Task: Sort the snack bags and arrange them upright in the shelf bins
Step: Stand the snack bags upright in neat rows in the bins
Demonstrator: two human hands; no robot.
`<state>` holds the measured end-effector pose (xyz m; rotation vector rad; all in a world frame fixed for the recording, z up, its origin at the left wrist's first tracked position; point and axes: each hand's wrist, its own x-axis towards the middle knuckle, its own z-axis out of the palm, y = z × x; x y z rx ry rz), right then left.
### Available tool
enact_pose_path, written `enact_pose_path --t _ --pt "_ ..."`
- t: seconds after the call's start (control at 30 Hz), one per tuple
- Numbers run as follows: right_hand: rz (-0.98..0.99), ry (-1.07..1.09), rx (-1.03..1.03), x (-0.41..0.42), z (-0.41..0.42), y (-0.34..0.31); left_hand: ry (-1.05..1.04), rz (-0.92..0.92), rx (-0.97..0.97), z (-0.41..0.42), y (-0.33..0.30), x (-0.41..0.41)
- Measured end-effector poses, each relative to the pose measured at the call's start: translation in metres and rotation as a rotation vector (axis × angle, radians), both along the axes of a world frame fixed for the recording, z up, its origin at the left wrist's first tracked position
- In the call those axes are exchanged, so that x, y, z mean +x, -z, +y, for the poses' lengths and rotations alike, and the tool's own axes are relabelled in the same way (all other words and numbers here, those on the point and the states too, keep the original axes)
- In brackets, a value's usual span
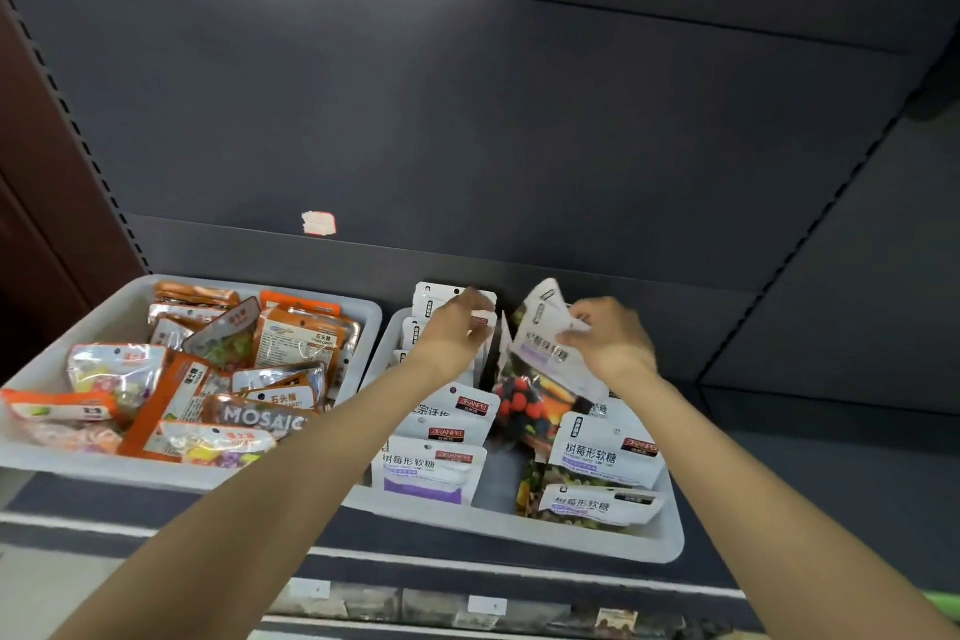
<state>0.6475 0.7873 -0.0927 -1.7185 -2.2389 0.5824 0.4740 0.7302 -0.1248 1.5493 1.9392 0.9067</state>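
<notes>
A: Where are the hands?

B: Both reach into the right bin (670,543), the white tray on the dark shelf (779,457). The left hand (452,327) is at the bin's 11 o'clock corner, fingers curled on the tops of the white bags standing in a row (431,299) there. How tight that grip is, I cannot tell; the fingers blur.

A: And the other?

B: The right hand (610,338) sits at about 1 o'clock in the same bin, its grip closed on the top of a white and purple candy bag (545,327). That bag is lifted and tilted, its clear lower part showing red and dark berry-shaped sweets.

A: The rest of that bin?

B: At 7 o'clock, 3 white bags with purple bands (431,468) stand one behind another. At 5 o'clock, 2 more (602,452) lie slanted over loose mixed sweets.

A: The left bin (31,463)?

B: Full of orange snack bags (301,343) heaped at all angles, some flat, some overlapping; one reads MOSAIC (260,418). It sits just beside the right bin, at its 9 o'clock. A small pale sticker (319,224) is on the dark back panel above.
</notes>
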Motion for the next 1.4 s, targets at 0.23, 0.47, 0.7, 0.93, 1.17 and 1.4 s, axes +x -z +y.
enact_pose_path --t 0.23,0.47,0.7,0.93,1.17,1.4 --pt "0.006 0.129 0.039 0.022 0.010 -0.005 0.126 0.153 -0.289 0.005 0.018 0.001" --pt "0.044 0.064 -0.027 0.026 0.009 0.000 0.254 0.448 -0.198 0.039 0.028 0.021" --pt "-0.104 -0.007 -0.136 0.019 0.007 0.011 0.345 0.867 0.000 0.043 0.029 0.007" --pt "-0.028 -0.063 -0.152 0.023 0.014 0.011 0.342 0.644 -0.105 0.029 0.033 -0.012" --pt "-0.119 -0.041 -0.128 0.021 0.014 0.007 0.294 0.563 -0.078 0.015 0.038 -0.017" --pt "-0.135 -0.083 -0.169 0.015 0.007 0.016 0.234 0.173 -0.021 0.036 0.023 0.003"
